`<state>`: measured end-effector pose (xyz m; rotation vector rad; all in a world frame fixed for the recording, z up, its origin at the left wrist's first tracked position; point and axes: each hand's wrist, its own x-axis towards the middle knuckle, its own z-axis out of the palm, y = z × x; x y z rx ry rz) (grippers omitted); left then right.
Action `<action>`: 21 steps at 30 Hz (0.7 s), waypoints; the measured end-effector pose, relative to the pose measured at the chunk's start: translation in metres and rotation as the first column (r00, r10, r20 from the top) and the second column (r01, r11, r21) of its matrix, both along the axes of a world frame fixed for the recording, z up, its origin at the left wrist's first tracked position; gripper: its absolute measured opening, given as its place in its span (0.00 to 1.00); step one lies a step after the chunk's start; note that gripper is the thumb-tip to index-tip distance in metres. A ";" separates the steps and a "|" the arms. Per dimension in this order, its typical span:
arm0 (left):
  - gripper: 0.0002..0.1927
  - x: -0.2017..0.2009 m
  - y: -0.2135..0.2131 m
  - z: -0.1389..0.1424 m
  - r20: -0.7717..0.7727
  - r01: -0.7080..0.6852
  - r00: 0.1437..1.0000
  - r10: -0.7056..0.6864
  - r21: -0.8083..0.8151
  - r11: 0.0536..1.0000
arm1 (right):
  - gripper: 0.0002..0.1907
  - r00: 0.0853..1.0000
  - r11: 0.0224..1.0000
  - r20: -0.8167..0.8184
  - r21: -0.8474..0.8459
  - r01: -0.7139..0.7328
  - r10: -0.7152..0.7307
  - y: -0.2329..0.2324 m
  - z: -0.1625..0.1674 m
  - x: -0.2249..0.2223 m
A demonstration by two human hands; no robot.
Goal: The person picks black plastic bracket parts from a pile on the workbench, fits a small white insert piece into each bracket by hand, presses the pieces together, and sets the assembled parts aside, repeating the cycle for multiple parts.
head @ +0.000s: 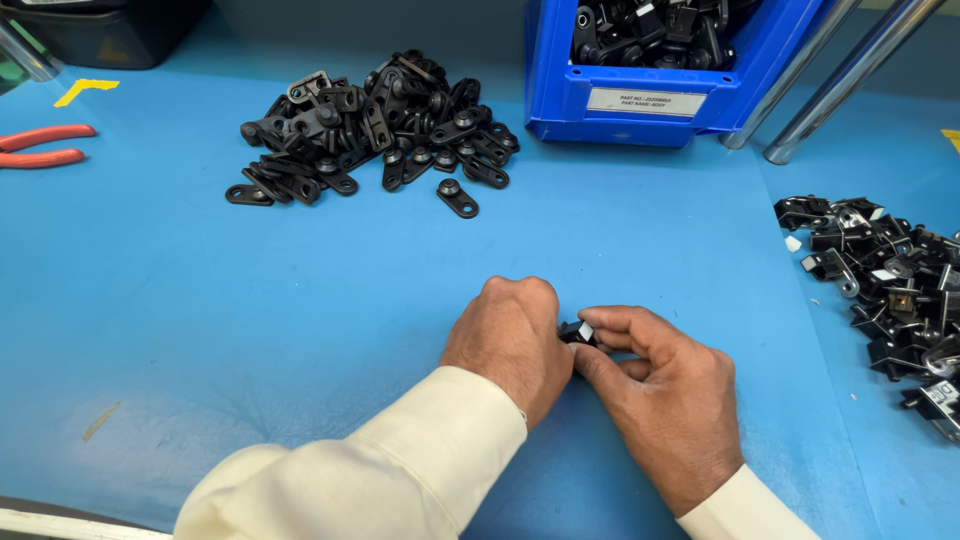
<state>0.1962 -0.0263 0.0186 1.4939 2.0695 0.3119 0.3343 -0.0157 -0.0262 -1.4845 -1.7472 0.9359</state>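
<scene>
Lying at the far left edge, a pair of red-handled pliers (45, 145) was cut off by the frame, only the handles showing. Further right, a heap of flat black brackets (375, 125) sat on the blue table (200, 300), with one bracket (458, 198) lying loose just beside the heap. Near the lower middle, the left hand (510, 340) was curled into a loose fist, knuckles up, its fingertips hidden beneath it, so how it gripped could not be told for sure. Pressed against it, the right hand (665, 395) pinched a small black part (578, 332) between thumb and forefinger; most of that part was covered by the two hands, and only a dark corner with a pale facet showed between them, just above the table. Both cream sleeves ran off the bottom edge. Behind, a blue bin (650, 100) held more black parts, its top cut off. Two metal tubes (830, 80) leaned beside it. At the right edge, a pile of black clips (890, 290) with white bits was partly out of view.
</scene>
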 end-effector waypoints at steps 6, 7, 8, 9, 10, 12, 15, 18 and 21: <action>0.06 -0.001 0.007 -0.003 -0.016 0.047 0.999 -0.047 0.001 0.999 | 0.15 0.940 0.929 0.092 0.146 -0.339 0.328 0.020 0.003 0.012; 0.05 0.001 0.006 -0.005 -0.050 0.071 0.996 -0.069 0.054 0.996 | 0.15 0.942 0.938 0.109 0.111 -0.330 0.319 0.023 0.005 0.012; 0.05 0.003 0.005 -0.006 -0.086 0.094 0.993 -0.085 0.106 0.990 | 0.16 0.942 0.944 0.125 0.075 -0.323 0.312 0.026 0.007 0.012; 0.04 0.005 0.004 -0.008 -0.122 0.118 0.988 -0.099 0.158 0.980 | 0.16 0.941 0.948 0.142 0.040 -0.316 0.307 0.027 0.009 0.010; 0.03 0.007 0.003 -0.009 -0.129 0.119 0.987 -0.098 0.165 0.979 | 0.14 0.959 0.968 0.141 0.016 -0.250 0.246 0.027 0.010 0.008; 0.02 0.013 0.002 -0.010 -0.146 0.125 0.984 -0.100 0.180 0.976 | 0.10 0.983 0.993 0.141 -0.030 -0.113 0.116 0.023 0.010 0.000; 0.03 0.020 0.001 -0.010 -0.106 0.108 0.989 -0.099 0.091 0.990 | 0.10 0.992 0.998 0.123 -0.035 0.042 -0.038 0.012 0.006 -0.009; 0.05 0.020 -0.001 -0.010 -0.116 0.056 0.993 -0.030 0.221 0.974 | 0.19 0.996 0.998 0.071 -0.037 0.050 -0.048 0.011 0.003 -0.008; 0.04 0.017 -0.002 -0.011 0.059 -0.136 0.990 0.129 0.139 0.981 | 0.12 0.999 0.994 0.025 -0.109 0.027 -0.025 0.020 0.001 -0.003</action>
